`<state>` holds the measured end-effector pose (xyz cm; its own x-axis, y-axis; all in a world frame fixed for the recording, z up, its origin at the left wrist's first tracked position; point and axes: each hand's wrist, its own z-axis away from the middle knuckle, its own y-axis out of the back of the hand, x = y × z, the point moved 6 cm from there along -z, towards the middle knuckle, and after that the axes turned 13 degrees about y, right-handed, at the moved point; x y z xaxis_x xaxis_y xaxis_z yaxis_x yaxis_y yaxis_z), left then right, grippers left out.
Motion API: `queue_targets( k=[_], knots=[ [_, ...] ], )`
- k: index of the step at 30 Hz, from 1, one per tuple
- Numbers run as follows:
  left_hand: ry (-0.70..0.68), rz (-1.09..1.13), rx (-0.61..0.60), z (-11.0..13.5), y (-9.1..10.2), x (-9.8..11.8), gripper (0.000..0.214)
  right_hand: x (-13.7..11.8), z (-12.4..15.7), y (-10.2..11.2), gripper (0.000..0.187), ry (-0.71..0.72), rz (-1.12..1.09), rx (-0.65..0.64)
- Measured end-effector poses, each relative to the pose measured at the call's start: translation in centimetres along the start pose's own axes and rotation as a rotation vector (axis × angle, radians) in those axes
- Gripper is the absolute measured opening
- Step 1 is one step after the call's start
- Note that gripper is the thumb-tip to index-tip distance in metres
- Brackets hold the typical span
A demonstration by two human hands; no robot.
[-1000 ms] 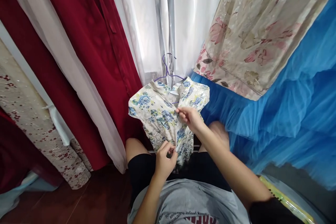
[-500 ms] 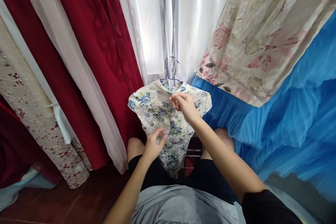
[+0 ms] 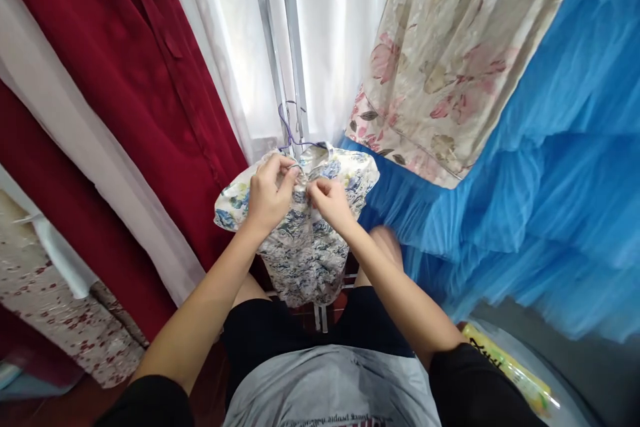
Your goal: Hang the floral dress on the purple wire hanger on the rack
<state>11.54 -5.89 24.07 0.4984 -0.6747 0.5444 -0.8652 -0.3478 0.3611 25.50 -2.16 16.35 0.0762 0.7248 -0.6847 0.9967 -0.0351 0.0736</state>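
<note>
A white top with blue and yellow flowers hangs in front of me on a purple hanger, between my knees. With fingers and thumb closed, my left hand pinches the top at its neckline, left of the front opening. Close beside it, my right hand has its fingers curled shut on the cloth just below the neck, at the centre front. The fabric is bunched between the two hands. My fingertips partly hide the collar, and any small fastener there cannot be made out.
Metal poles rise behind the hanger before a white curtain. Dark red cloth hangs at left. A pink-flowered garment and blue tulle hang at right. A yellow package lies at lower right.
My left hand has risen from the top's middle to its neckline and closed on it. My right hand is now lower, beside it. The view has shifted right, and the cloth is drawn up in folds.
</note>
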Motion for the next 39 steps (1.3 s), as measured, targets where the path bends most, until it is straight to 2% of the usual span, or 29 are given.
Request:
queue_targets(
  k=[2, 4, 7, 9, 11, 12, 14, 17, 19, 21, 23, 25, 27, 28, 30, 33, 36, 39],
  knots=[
    [0.087, 0.137, 0.110, -0.4, 1.6, -1.1, 0.013, 1.6, 1.1, 0.2, 0.032, -0.034, 0.045, -0.065],
    [0.160, 0.233, 0.255, -1.1, 4.2, -3.3, 0.015, 2.2, 2.7, 0.7, 0.032, -0.072, 0.027, -0.108],
    [0.338, 0.390, 0.542, -0.9, 8.7, -9.2, 0.013, 1.5, 5.0, 1.1, 0.033, -0.087, -0.013, -0.149],
    [0.588, 0.566, 0.728, 1.3, 10.2, -14.3, 0.013, 0.8, 6.4, 0.6, 0.033, -0.100, -0.034, -0.197],
    [0.817, 0.684, 0.777, 4.5, 9.2, -18.1, 0.025, 0.6, 7.7, -0.3, 0.031, -0.124, -0.072, -0.240],
    [0.870, 0.693, 0.751, 6.1, 8.0, -19.3, 0.030, 0.7, 8.3, -0.7, 0.030, -0.141, -0.099, -0.253],
    [0.936, 0.705, 0.686, 9.5, 4.4, -20.4, 0.032, 1.5, 9.6, -1.5, 0.029, -0.176, -0.152, -0.252],
    [0.963, 0.725, 0.598, 14.1, -2.5, -19.4, 0.032, 3.8, 11.8, -1.1, 0.029, -0.255, -0.183, -0.174],
    [0.959, 0.776, 0.499, 15.9, -6.6, -17.0, 0.036, 5.5, 13.5, 0.0, 0.031, -0.318, -0.154, -0.111],
    [0.894, 0.826, 0.344, 16.3, -9.3, -13.3, 0.034, 6.3, 15.0, 1.1, 0.033, -0.333, -0.101, -0.151],
    [0.772, 0.794, 0.177, 15.9, -10.4, -8.9, 0.027, 6.0, 15.9, 1.9, 0.028, -0.296, -0.067, -0.251],
    [0.617, 0.676, 0.013, 15.1, -10.3, -4.8, 0.021, 5.0, 16.3, 2.8, 0.016, -0.255, -0.083, -0.307],
    [0.484, 0.536, -0.139, 14.5, -10.0, -1.8, 0.016, 3.7, 16.4, 3.5, 0.026, -0.282, -0.182, -0.316],
    [0.447, 0.477, -0.195, 14.3, -9.9, -1.1, 0.014, 3.2, 16.6, 3.5, 0.032, -0.327, -0.271, -0.338],
    [0.459, 0.420, -0.243, 14.0, -9.5, -1.1, 0.012, 2.0, 17.1, 3.2, 0.037, -0.445, -0.493, -0.419],
    [0.572, 0.445, -0.230, 14.0, -8.9, -3.1, 0.013, 1.0, 17.6, 2.8, 0.030, -0.569, -0.708, -0.480],
    [0.646, 0.526, -0.273, 14.9, -8.9, -5.0, 0.021, 1.1, 17.1, 3.0, 0.021, -0.622, -0.684, -0.406],
    [0.718, 0.727, -0.412, 17.1, -9.8, -6.0, 0.053, 1.2, 15.5, 4.0, 0.018, -0.657, -0.650, -0.297]
  ],
)
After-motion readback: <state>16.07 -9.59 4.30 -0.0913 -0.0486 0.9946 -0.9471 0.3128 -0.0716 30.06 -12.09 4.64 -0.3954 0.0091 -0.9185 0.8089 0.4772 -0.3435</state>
